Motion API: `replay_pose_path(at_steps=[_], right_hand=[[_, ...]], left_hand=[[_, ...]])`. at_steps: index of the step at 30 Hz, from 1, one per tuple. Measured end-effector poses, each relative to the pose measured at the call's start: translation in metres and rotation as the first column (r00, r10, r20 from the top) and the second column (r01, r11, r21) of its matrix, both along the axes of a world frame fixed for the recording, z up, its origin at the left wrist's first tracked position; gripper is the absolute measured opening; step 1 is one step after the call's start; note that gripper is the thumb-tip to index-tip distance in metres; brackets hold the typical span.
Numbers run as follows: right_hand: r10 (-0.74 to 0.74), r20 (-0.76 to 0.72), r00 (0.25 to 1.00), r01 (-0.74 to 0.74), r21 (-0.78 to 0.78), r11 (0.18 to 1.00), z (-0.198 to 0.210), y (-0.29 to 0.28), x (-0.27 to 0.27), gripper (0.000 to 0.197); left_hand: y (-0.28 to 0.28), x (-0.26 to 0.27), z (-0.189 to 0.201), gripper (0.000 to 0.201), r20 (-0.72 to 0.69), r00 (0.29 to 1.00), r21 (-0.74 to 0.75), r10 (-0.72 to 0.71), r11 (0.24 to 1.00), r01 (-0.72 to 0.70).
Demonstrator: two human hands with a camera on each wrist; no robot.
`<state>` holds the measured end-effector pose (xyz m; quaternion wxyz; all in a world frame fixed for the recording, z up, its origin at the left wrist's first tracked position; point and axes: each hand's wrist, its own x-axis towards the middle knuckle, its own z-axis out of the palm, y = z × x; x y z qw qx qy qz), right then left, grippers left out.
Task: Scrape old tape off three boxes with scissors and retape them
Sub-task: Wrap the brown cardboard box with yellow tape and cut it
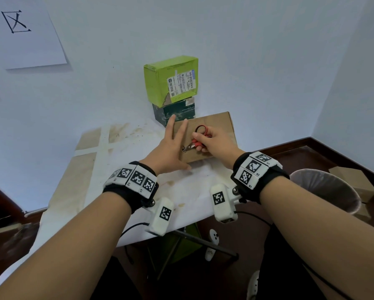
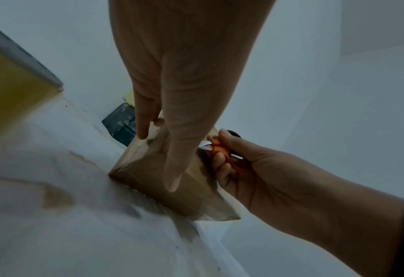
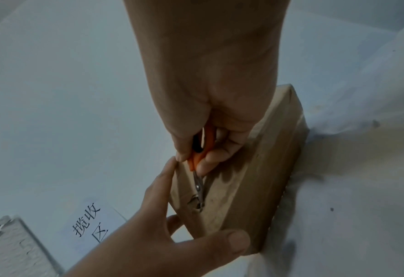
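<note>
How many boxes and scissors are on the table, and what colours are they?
Boxes: 3. A flat brown cardboard box, a bright green cardboard box and a dark green box under it.
Scissors: 1. Red-handled scissors, gripped by the right hand on the brown box.
Total: 4

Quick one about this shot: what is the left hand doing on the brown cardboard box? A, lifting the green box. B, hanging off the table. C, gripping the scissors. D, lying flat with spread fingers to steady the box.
D: the left hand lies with straight, spread fingers on the brown cardboard box, while the right hand grips the red-handled scissors with their tips on the box top.
</note>
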<state>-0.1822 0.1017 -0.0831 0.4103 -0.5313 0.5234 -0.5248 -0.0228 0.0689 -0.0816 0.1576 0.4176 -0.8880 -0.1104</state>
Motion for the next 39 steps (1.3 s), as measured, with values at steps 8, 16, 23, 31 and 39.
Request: replay_pose_path(at_steps=[8,16,23,31,39], right_hand=[[-0.043,0.182,0.982,0.043,0.003,0.999,-0.009,0.005,-0.002,0.017],[-0.084,0.309,0.947,0.086,0.008,0.996,-0.014,0.009,-0.005,0.016],[-0.067,0.344,0.937,0.080,-0.024,0.996,-0.018,0.013,-0.008,0.015],[-0.071,0.337,0.939,0.088,-0.034,0.996,-0.019,0.012,-0.010,0.018],[-0.122,0.420,0.899,0.157,-0.050,0.986,-0.018,0.015,-0.013,0.016]], left_hand=[[-0.013,0.002,-0.007,0.130,-0.043,0.999,-0.079,0.006,0.997,-0.010],[-0.016,0.002,-0.008,0.130,-0.079,0.997,-0.068,-0.004,0.998,-0.001],[-0.020,0.003,-0.009,0.131,-0.086,0.996,-0.046,-0.010,0.999,0.006],[-0.021,0.004,-0.008,0.130,-0.107,0.994,-0.021,0.008,1.000,-0.011],[-0.020,0.005,-0.007,0.129,-0.116,0.993,-0.012,0.011,1.000,-0.012]])
